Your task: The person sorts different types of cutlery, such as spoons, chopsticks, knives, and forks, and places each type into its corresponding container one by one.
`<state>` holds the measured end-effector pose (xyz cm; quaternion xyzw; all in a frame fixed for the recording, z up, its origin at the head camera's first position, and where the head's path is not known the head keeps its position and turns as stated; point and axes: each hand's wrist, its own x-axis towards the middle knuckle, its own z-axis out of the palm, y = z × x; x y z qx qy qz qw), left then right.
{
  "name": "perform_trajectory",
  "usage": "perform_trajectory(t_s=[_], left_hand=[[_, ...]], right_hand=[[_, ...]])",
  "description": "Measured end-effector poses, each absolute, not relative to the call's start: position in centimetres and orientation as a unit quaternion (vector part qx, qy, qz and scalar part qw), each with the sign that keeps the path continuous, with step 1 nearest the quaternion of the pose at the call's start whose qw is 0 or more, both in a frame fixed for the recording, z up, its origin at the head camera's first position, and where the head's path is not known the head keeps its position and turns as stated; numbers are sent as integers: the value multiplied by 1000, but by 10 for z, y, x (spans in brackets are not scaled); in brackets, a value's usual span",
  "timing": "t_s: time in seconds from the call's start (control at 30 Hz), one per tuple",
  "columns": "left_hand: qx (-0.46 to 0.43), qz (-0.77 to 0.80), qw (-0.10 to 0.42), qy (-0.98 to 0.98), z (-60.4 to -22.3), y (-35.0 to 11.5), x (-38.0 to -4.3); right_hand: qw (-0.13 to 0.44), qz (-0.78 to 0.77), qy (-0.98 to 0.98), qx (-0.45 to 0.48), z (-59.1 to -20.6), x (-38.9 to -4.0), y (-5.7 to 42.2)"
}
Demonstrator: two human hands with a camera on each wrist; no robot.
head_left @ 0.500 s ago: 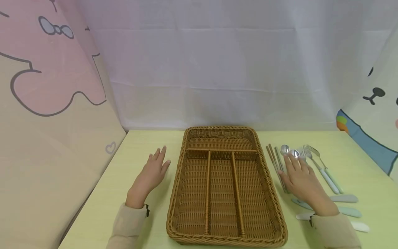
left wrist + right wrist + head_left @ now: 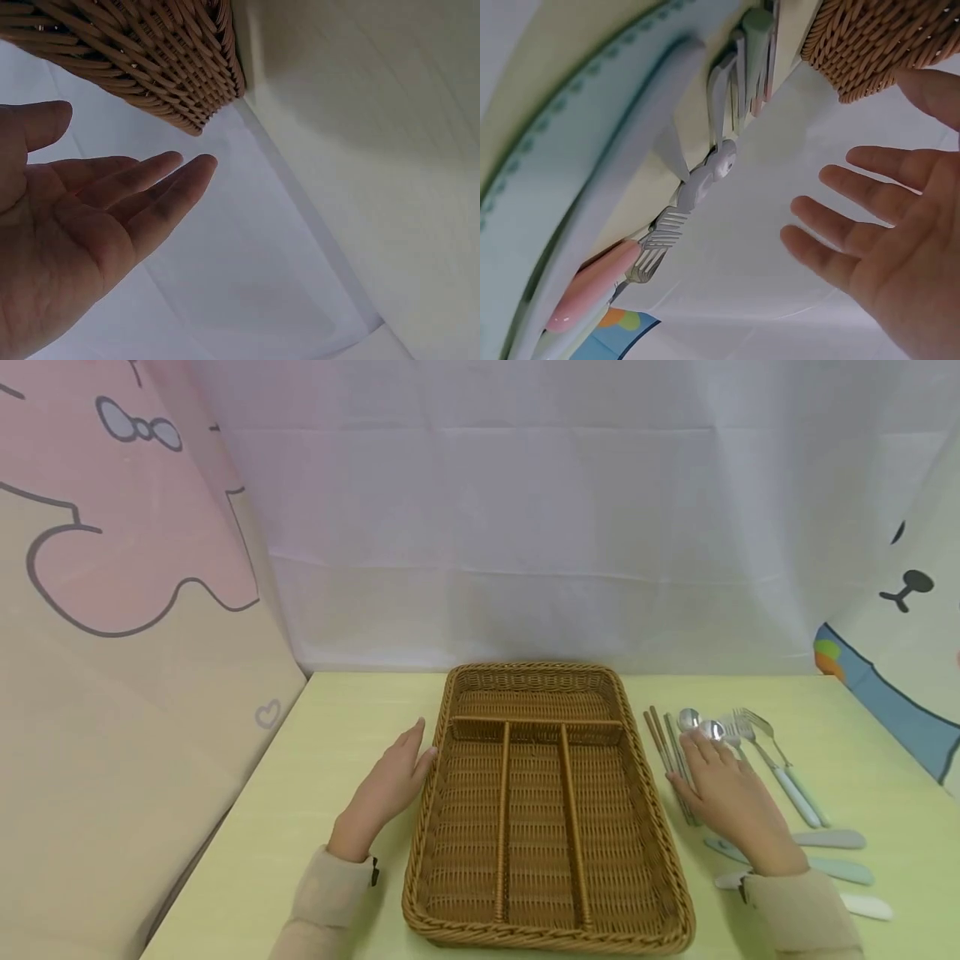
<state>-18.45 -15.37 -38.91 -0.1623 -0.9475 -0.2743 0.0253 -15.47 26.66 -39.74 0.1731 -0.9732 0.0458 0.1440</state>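
A brown wicker basket (image 2: 532,827) with dividers and several compartments stands between my hands. My left hand (image 2: 386,789) is just beside its left rim, fingers extended; the left wrist view shows a gap between the fingertips and the wicker. My right hand (image 2: 731,797) hovers over the cutlery on the right, fingers spread and holding nothing. Around it lie chopsticks (image 2: 656,735), spoons (image 2: 688,719), forks (image 2: 797,797) and three pale knives (image 2: 828,838). The hand hides part of the cutlery in the head view. In the right wrist view a pink handle (image 2: 592,289) shows near the fork tines (image 2: 660,240).
The pale yellow table (image 2: 360,710) carries everything. A white cloth (image 2: 510,527) hangs behind its back edge. Printed cloths with cartoon figures flank it, a pink one (image 2: 142,552) on the left and a bear (image 2: 907,602) on the right.
My left hand has moved right, closer to the basket's left rim. The right hand has shifted only slightly. Basket and cutlery lie as before.
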Motion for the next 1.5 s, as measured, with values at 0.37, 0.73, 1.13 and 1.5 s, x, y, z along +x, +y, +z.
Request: perform_trajectory(t_s=[0.37,0.73,1.13,1.5], left_hand=[[-176,-279,33,-943,-403,-143,-187],[-177,-259,27,-949,-407,-138,-186],[-179,-245,38,-952,-408,-137,-186],[-177,-240,36,-954,-407,-137,-185]], right_hand=[[133,115,-966,191,-402,-173,262],[92,123,-971,181,-404,-192,258],[79,115,-975,171,-410,-205,257],[55,139,-974,167,-407,-209,255]])
